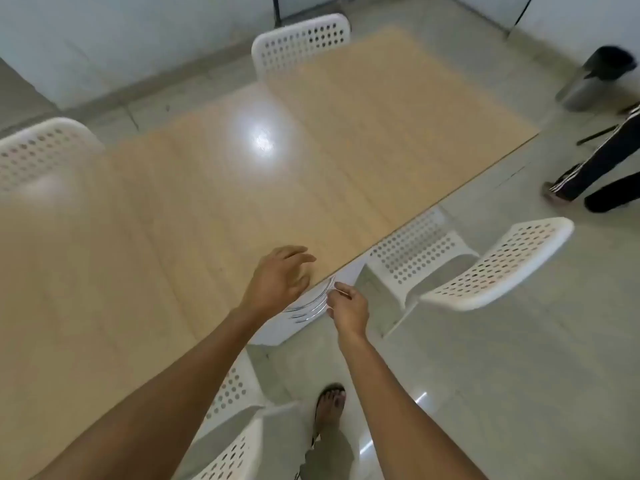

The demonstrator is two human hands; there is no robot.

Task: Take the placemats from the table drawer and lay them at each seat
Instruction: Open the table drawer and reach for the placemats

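Observation:
A white drawer unit (284,329) sits under the near edge of the light wooden table (214,188), with three curved chrome handles (310,306) on its front. My right hand (348,306) is at the right end of the handles, its fingers pinched on the top one. The drawers look closed or barely out. My left hand (280,277) rests over the table edge just above the unit, fingers spread, holding nothing. No placemats are visible.
White perforated chairs stand around the table: far side (301,39), left (41,150), right (485,265), and near me (232,427). Another person's legs (588,174) are at the right. A dark bin (595,77) stands at the back right. My sandalled foot (330,407) is on the tiled floor.

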